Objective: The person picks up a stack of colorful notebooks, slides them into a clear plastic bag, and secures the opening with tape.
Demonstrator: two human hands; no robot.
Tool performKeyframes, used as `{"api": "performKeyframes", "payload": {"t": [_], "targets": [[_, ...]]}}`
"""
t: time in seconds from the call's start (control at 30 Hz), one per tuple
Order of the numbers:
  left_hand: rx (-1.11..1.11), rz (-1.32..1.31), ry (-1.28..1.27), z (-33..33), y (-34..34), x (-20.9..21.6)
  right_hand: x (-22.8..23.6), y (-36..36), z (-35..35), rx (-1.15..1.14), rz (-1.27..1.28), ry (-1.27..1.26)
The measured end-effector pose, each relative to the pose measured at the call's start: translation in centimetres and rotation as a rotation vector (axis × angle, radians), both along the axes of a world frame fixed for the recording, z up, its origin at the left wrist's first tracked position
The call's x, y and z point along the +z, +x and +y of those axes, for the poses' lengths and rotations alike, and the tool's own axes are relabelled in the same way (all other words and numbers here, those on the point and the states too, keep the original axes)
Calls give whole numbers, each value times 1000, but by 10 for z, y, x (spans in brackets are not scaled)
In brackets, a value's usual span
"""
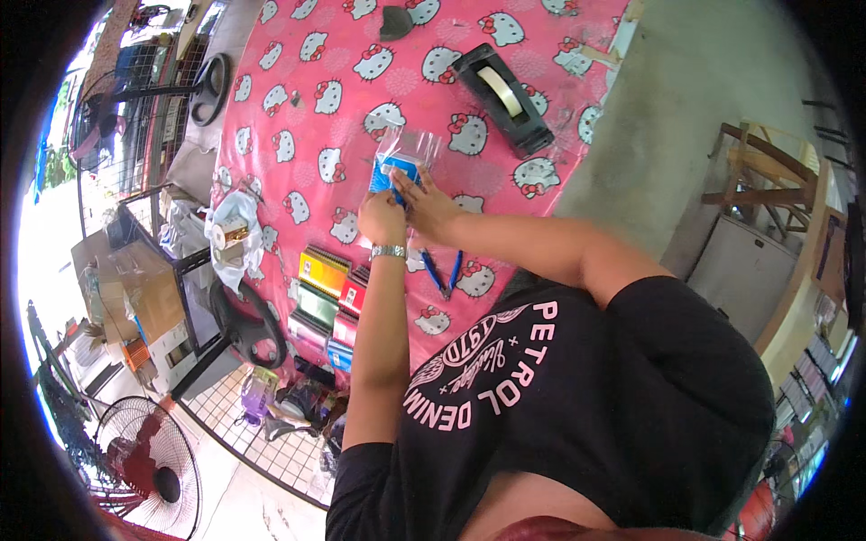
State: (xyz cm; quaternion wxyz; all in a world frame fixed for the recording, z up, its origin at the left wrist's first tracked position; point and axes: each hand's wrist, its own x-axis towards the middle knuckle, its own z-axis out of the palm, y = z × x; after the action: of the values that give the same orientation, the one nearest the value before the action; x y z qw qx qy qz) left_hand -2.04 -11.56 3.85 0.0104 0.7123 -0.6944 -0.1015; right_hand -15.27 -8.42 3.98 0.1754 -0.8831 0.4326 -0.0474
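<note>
A small blue notebook (382, 177) lies in a clear plastic sleeve (417, 144) on the pink table. My left hand (382, 217), below a metal-banded wrist, is closed at the near edge of the packet, fingers curled under the knuckles. From the right, my right hand (431, 209) reaches across with fingers stretched out and pressed on the notebook's face. Its thumb is hard to make out. Just nearer to me than the hands lie blue-handled pliers (443, 274). Stacked small notebooks (323, 271), in yellow, green, red, pink and blue, stand left of my left forearm.
A black tape dispenser (502, 97) sits at the far right of the table (356, 108). Beside the left edge hangs a white plastic bag (236, 257). At left are a cardboard box (126, 284) and a standing fan (149, 469); a wooden chair (767, 180) stands right.
</note>
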Motion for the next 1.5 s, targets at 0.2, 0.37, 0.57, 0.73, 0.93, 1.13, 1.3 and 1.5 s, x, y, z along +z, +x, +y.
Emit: {"api": "performKeyframes", "payload": {"t": [0.2,0.37,0.57,0.73,0.93,1.13,1.3,1.5], "targets": [[-81,-119,-62,25,10,-13,48,-114,5,-824,-422,-116],[-143,-153,-45,32,4,-29,0,-208,19,-1152,-897,525],[-251,-127,16,41,-3,-14,-10,-204,20,-1180,-1091,708],[-137,-151,85,42,-5,-24,-5,-201,13,-1337,-1182,866],[-105,-27,-51,49,-2,-38,-10,-201,22,-1214,-1276,727],[-94,12,-151,57,0,-41,-45,-203,80,-1230,-1640,1213],[-83,44,-247,56,-2,-44,-26,-90,20,-539,-1188,1613],[-18,158,-266,59,-8,-43,-4,4,-127,298,-231,556]]}}
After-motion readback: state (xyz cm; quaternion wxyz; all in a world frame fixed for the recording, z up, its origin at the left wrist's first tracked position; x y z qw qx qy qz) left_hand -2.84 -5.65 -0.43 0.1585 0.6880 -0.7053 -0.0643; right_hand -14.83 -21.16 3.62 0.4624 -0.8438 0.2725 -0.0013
